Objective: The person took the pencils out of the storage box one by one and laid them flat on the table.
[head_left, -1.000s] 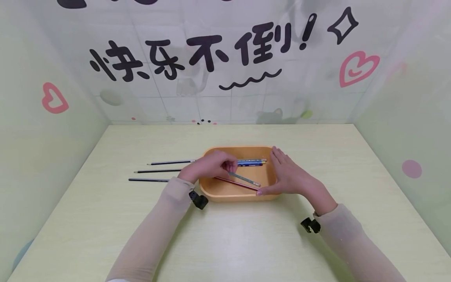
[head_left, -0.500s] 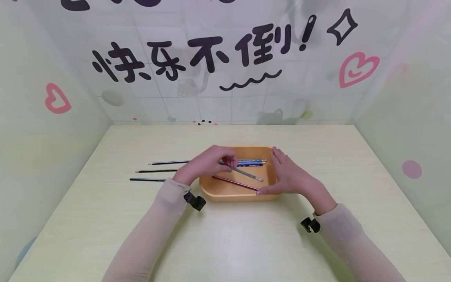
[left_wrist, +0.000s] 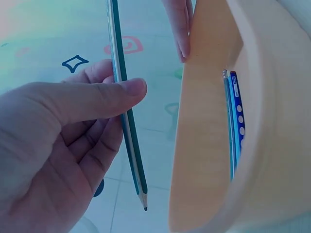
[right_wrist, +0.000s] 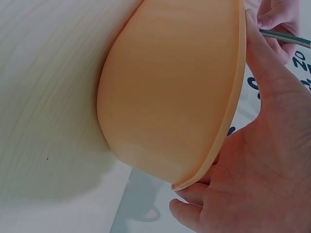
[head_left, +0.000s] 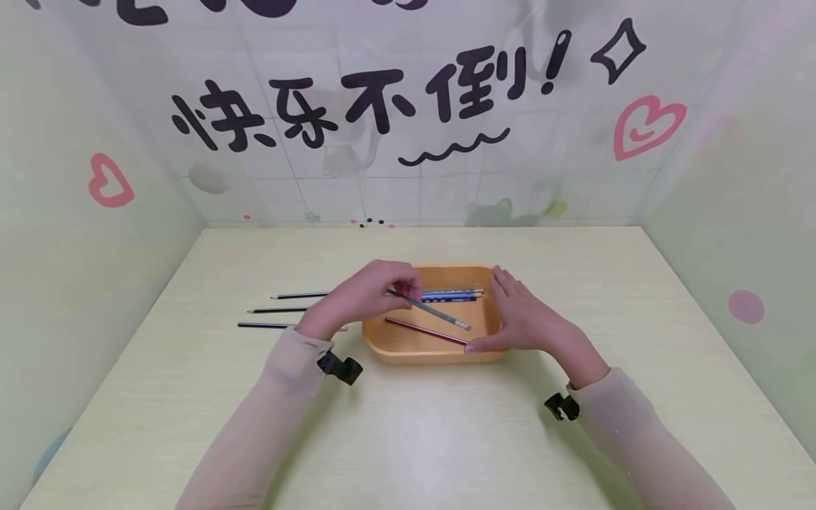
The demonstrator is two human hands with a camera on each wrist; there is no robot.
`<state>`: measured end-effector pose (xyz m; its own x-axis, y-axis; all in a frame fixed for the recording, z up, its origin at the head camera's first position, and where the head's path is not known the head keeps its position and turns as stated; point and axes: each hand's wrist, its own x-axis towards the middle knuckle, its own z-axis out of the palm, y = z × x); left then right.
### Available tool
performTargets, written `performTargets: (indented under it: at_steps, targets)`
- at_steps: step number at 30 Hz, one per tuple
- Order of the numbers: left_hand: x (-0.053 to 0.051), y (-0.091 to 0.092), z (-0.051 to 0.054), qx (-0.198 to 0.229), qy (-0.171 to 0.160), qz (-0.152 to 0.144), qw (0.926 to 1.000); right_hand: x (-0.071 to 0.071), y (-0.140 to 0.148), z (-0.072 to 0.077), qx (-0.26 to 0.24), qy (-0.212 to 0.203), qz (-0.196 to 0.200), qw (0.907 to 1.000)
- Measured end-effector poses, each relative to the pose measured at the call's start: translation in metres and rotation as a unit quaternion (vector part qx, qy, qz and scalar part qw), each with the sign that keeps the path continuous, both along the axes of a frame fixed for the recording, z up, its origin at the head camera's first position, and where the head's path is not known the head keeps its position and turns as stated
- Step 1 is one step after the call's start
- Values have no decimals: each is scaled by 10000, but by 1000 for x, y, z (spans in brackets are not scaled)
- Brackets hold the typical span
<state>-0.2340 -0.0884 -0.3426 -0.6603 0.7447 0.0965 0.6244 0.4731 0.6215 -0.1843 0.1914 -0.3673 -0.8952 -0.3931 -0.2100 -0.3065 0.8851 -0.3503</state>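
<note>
Over the left part of the orange tray (head_left: 433, 358), the left hand (head_left: 376, 290) pinches a green pencil (head_left: 440, 313) between thumb and fingers. In the left wrist view the thumb of that hand (left_wrist: 73, 116) lies across the green pencil (left_wrist: 127, 116), its sharpened tip pointing down. The right hand (head_left: 525, 315) rests on the tray's right end, thumb at the near rim and fingers extended along the far side. Inside the tray lie a dark red pencil (head_left: 426, 331) and, near the far wall, several blue pencils (head_left: 449, 295).
Left of the tray, three dark pencils lie side by side on the table (head_left: 408, 439), among them the nearest one (head_left: 261, 325); the left forearm partly covers them. White panels with black characters and pink hearts stand behind and at both sides.
The left hand has moved left and slightly away from the person, lifting the green pencil off the red one. The right hand stays on the tray.
</note>
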Motion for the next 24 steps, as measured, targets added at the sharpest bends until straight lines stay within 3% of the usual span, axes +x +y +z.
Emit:
performTargets:
  at_steps: [10,18,24]
  targets:
    - [11,-25,11,-142,121,265,9995,-1,1,-3,13,69,38,10000]
    - [20,-55,15,-373,549,580,9961,0,1,-3,-5,80,18,10000]
    - [27,-81,16,-439,554,862,9938,-1,1,-4,0,28,46,10000]
